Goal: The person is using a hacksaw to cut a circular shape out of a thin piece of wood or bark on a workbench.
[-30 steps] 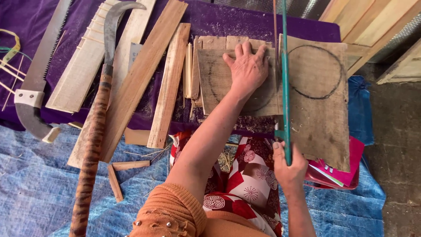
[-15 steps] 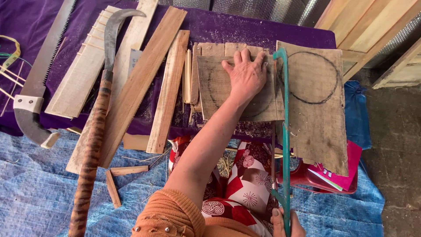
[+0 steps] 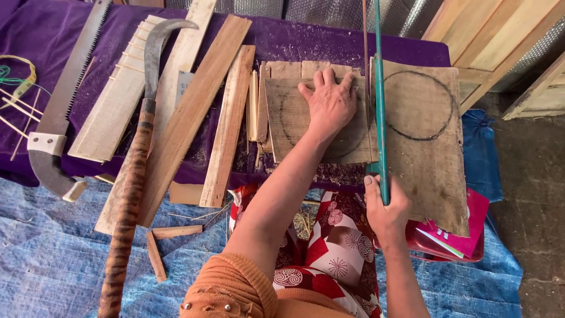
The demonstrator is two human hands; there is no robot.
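My left hand lies flat, fingers spread, on a thin wooden board marked with a drawn circle, on the purple-covered bench. My right hand grips the handle of a teal-framed saw, whose blade runs along the right edge of that board. To the right of the saw lies a larger board with a dark circle drawn on it; it overhangs the bench's near edge.
Left of the boards lie several wooden slats, a curved knife with a striped handle and a pruning saw. A purple cloth covers the bench. Blue tarp covers the floor. A pink tray sits under the big board.
The saw was pulled back toward me half a second ago and has now been pushed forward again; my right hand moved with it. My left hand stayed pressed on the board.
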